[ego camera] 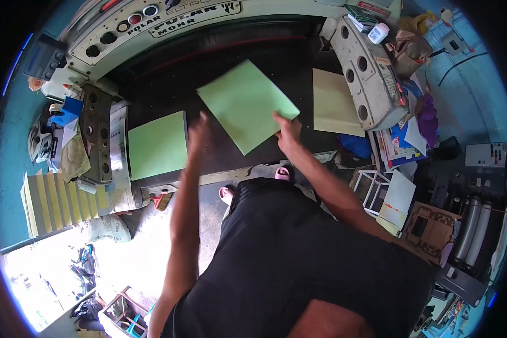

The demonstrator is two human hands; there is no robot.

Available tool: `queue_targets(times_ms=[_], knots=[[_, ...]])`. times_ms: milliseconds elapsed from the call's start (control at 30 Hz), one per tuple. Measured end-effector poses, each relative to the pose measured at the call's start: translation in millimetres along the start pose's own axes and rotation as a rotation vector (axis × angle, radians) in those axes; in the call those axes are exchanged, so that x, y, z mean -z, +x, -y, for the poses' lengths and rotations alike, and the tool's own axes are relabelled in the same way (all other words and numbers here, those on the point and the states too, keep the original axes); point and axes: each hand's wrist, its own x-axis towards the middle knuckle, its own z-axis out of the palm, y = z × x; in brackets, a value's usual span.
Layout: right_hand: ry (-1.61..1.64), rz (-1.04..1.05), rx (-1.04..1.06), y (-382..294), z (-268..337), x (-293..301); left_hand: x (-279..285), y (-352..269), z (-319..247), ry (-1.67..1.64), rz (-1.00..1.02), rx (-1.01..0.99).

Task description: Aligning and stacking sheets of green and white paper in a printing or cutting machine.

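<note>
My right hand (288, 129) grips the near right corner of a green stack of paper (249, 105), which is turned diagonally over the dark bed of a Polar Mohr paper cutter (160, 88). The thumb lies on top and the fingers are beneath. My left hand (199, 131), slightly blurred, is raised to the left of that stack and does not touch it; nothing shows in it. Beside it on the bed rests a second green stack of paper (158, 145). A pale yellowish stack (336, 103) lies at the bed's right side.
Metal side guides with round holes, left (94, 135) and right (363, 74), border the bed. The control panel (122, 31) runs along the back. Staggered yellowish paper stacks (63, 203) stand at the left. A red-handled brush (162, 200) lies below the front edge.
</note>
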Motion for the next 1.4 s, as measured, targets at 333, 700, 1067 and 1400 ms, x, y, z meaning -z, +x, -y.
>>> queue_targets(times_ms=[333,700,1067,1400], knots=[[0.014,-0.143,-0.180,1.8,-14.7,43.9,-103.9,-77.7,39.3,-0.919,0.391,0.325],[-1.169,0.679,0.303,103.5,40.7,62.6,-113.1,-62.2,-4.7,0.341,-0.187,-0.312],[-0.866,0.462,-0.228,79.4,42.0,12.3,-96.5,-21.4,2.2,0.473,-0.206,-0.476],[-1.417,0.369,0.892,71.0,7.5,12.3,-52.1,14.2,-10.8,-0.524,0.519,0.192]])
